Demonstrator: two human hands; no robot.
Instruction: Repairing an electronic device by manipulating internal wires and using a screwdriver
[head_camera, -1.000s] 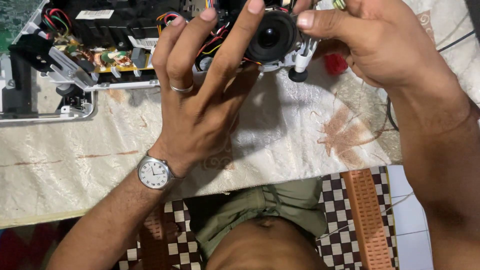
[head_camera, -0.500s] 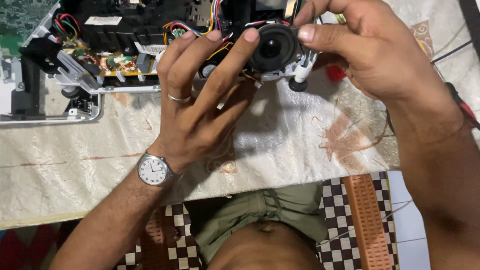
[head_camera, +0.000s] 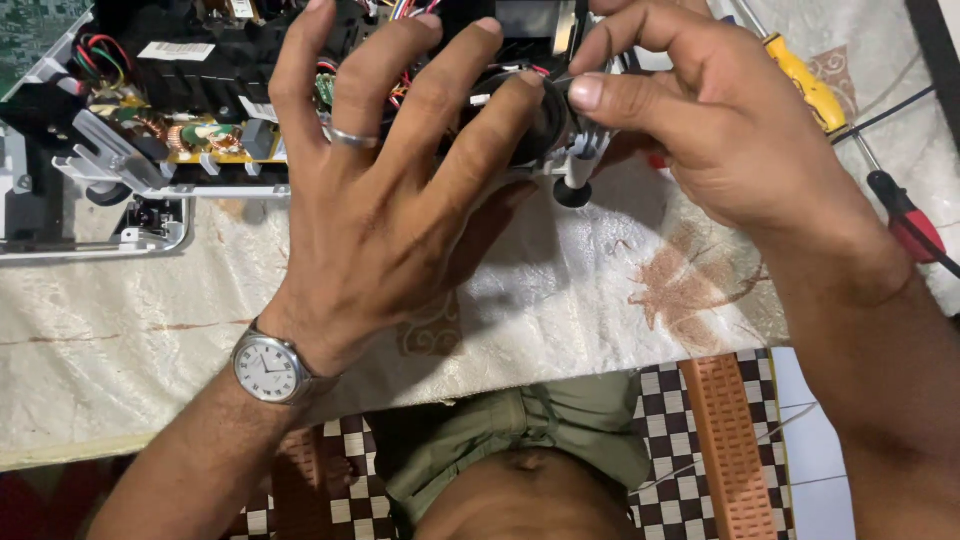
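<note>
A round black lens unit (head_camera: 535, 125) with a white bracket and a black foot juts from the front of an opened electronic device (head_camera: 190, 110) full of wires and a circuit board. My left hand (head_camera: 390, 200), with a ring and a wristwatch, spreads over the device, its fingertips on the lens unit's left side. My right hand (head_camera: 720, 130) pinches the lens unit's right edge between thumb and fingers. Most of the lens is hidden behind my fingers.
A yellow-handled screwdriver (head_camera: 805, 80) and a red-handled screwdriver (head_camera: 905, 215) lie at the right on the cream patterned tablecloth (head_camera: 560, 290). A black cable (head_camera: 900, 105) runs near them. The table's front edge is close to my lap, above a checkered mat (head_camera: 700, 460).
The view has closed in on the device. My left fingers have shifted further over the lens unit, covering its front, while my right hand keeps its pinch on the right edge.
</note>
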